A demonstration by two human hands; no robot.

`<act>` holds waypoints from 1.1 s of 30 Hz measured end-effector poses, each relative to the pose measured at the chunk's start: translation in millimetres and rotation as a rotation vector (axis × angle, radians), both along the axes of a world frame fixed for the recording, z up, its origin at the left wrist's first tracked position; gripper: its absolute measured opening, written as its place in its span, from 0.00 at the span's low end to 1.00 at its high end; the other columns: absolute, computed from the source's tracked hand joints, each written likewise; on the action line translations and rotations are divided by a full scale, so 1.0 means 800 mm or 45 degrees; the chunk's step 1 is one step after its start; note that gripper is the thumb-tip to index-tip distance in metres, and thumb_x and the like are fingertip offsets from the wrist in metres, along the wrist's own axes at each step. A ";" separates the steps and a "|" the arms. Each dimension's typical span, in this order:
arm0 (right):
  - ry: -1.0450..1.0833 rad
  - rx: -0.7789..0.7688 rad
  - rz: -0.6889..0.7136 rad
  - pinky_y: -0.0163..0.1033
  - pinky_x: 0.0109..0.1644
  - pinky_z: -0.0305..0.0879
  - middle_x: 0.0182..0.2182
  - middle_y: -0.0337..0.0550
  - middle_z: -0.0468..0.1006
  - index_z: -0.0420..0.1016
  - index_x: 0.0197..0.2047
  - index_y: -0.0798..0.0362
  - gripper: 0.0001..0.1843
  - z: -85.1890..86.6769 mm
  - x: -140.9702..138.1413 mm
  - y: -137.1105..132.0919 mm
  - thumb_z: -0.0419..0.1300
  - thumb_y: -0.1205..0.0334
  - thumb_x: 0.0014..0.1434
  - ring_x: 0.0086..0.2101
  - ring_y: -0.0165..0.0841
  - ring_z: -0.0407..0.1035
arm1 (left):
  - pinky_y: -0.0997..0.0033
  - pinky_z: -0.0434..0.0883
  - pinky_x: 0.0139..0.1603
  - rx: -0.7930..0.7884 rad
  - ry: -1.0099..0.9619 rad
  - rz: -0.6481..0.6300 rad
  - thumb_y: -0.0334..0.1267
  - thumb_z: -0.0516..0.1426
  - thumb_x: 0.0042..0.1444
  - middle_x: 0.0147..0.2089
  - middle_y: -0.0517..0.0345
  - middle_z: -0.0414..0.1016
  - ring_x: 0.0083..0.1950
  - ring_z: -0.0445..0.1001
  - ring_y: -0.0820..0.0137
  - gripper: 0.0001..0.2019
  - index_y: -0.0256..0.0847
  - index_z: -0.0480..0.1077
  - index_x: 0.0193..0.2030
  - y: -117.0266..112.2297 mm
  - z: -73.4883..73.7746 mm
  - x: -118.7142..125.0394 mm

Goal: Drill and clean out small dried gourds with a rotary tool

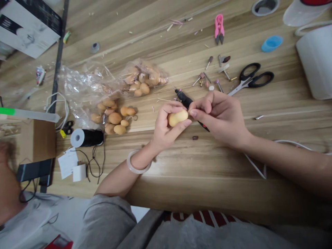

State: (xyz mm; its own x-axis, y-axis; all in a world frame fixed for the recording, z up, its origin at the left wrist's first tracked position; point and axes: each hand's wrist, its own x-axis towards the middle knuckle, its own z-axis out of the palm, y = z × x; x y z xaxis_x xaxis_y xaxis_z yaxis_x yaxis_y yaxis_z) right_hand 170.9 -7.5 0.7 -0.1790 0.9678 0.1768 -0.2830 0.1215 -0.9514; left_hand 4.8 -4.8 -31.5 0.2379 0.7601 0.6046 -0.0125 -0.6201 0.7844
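In the middle of the head view, my left hand point(164, 129) is closed round a small pale-yellow gourd point(177, 118), which lies on its side between thumb and fingers. My right hand point(225, 117) pinches at the gourd's right end, thumb against forefinger. Whatever sits between those fingertips is too small to make out. Beneath and behind the hands lies a black pen-shaped rotary tool point(184, 99), partly covered by my right hand. A little brown piece point(195, 137) rests on the table just below.
Loose gourds point(114, 118) and a clear bag of gourds point(145, 77) lie left. Grinding bits point(201, 79), scissors point(249, 81) and pink snips point(219, 29) lie beyond my right hand. A black thread spool point(89, 137) stands left; another person's arm point(9, 186) shows at the left edge.
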 end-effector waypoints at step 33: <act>0.373 -0.538 0.255 0.37 0.34 0.61 0.23 0.35 0.73 0.57 0.21 0.52 0.25 0.025 0.000 -0.006 0.73 0.69 0.47 0.24 0.26 0.61 | 0.65 0.78 0.45 0.093 -0.052 0.072 0.42 0.68 0.51 0.42 0.63 0.75 0.44 0.80 0.70 0.17 0.46 0.66 0.42 0.000 0.005 -0.005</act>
